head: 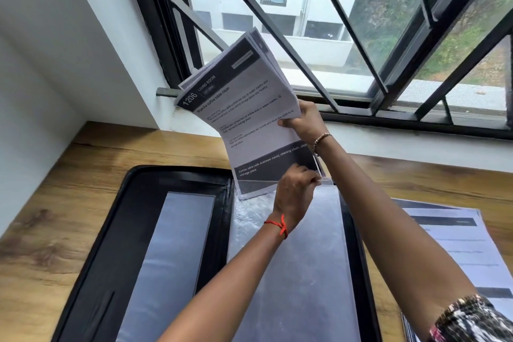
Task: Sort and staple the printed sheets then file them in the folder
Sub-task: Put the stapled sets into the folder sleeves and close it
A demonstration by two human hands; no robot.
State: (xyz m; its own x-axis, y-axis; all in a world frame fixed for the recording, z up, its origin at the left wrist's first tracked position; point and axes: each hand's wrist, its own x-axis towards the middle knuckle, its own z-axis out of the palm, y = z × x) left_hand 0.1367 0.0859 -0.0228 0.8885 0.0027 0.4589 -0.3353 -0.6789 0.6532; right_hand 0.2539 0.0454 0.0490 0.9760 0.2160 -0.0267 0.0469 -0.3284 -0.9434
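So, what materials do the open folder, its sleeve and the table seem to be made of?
The open black folder looks like leather or a synthetic imitation: matte, with a stitched rim. The clear pocket sleeve seems thin plastic film, glossy and wrinkled. The brown table shows wood grain and knots, though it may be laminate.

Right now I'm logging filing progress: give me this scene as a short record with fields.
Held item: stack of printed white sheets, top page headed "1206"
Right hand: grips the stack's edge
Left hand: holds open the clear plastic sleeve
Folder: black zip folder, open on wooden desk
Elsewhere: more printed pages at right
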